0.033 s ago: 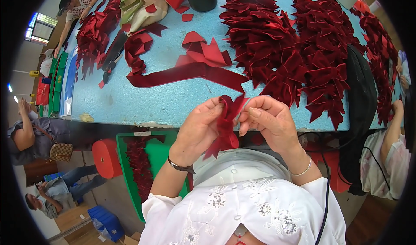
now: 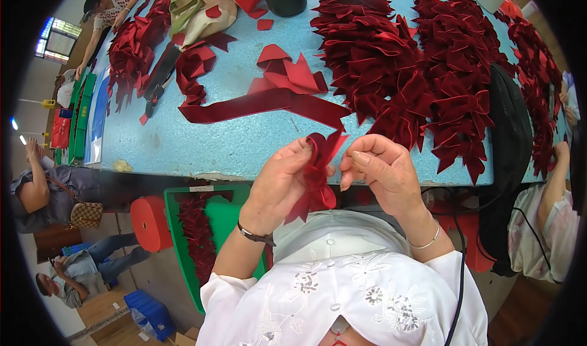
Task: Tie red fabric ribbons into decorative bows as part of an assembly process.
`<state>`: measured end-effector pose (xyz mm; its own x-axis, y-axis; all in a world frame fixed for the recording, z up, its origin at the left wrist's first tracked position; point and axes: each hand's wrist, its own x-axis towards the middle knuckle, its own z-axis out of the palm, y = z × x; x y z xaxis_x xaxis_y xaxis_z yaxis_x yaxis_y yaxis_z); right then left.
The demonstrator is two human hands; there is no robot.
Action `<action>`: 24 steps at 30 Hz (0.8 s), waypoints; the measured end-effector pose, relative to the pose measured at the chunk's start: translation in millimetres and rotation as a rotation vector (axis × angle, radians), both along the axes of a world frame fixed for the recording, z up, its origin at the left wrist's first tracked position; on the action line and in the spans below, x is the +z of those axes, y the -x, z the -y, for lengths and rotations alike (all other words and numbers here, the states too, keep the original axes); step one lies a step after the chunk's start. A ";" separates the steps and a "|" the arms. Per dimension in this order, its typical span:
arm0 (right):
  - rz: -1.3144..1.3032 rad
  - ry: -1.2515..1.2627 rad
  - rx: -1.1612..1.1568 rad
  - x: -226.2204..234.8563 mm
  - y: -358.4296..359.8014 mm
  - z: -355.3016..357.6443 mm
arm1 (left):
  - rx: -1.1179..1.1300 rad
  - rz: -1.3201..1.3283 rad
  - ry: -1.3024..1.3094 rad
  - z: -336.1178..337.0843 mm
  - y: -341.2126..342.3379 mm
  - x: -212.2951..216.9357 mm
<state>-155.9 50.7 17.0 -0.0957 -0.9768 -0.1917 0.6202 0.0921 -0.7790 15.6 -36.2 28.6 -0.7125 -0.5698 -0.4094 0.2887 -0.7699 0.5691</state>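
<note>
Left hand (image 2: pixel 282 184) pinched on a dark red ribbon bow (image 2: pixel 318 174), held up just over the near edge of the blue table (image 2: pixel 244 144). Right hand (image 2: pixel 382 171) close beside, fingertips curled toward the bow's folded top (contact too hard to tell). Loose ribbon strip (image 2: pixel 257 104) lying flat on the table behind. Heap of finished red bows (image 2: pixel 416 58) further back right. Green bin (image 2: pixel 229 220) below the table edge, red pieces inside.

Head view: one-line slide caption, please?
Both hands, left hand and right hand, pinch a dark red velvet ribbon bow above the light-blue table.
</note>
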 end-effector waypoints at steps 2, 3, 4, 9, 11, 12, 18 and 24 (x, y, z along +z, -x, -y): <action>-0.022 0.033 -0.024 -1.6 0.9 -1.8 | 0.024 -0.011 -0.070 0.6 -1.1 -0.5; -0.096 0.030 -0.006 -1.6 0.8 -3.6 | 0.048 -0.041 -0.078 1.0 -2.3 -6.6; -0.171 0.027 0.012 -1.5 0.3 -5.7 | 0.071 -0.072 -0.086 1.3 -2.4 -11.0; -0.313 0.066 0.018 -1.6 -12.5 -11.8 | 0.202 -0.083 -0.094 -5.4 6.0 -9.3; -0.322 0.087 0.016 0.6 -20.6 -11.1 | 0.178 -0.131 -0.077 -4.8 5.2 -20.1; -0.335 0.106 0.017 2.1 -24.2 -10.6 | 0.157 -0.181 -0.064 -4.1 6.8 -22.7; -0.459 0.146 0.036 1.7 -26.0 -11.3 | 0.162 -0.061 0.034 -11.0 14.1 -8.8; -0.624 0.102 -0.084 2.7 -20.0 -12.9 | 0.146 0.069 0.173 -14.7 12.4 -3.1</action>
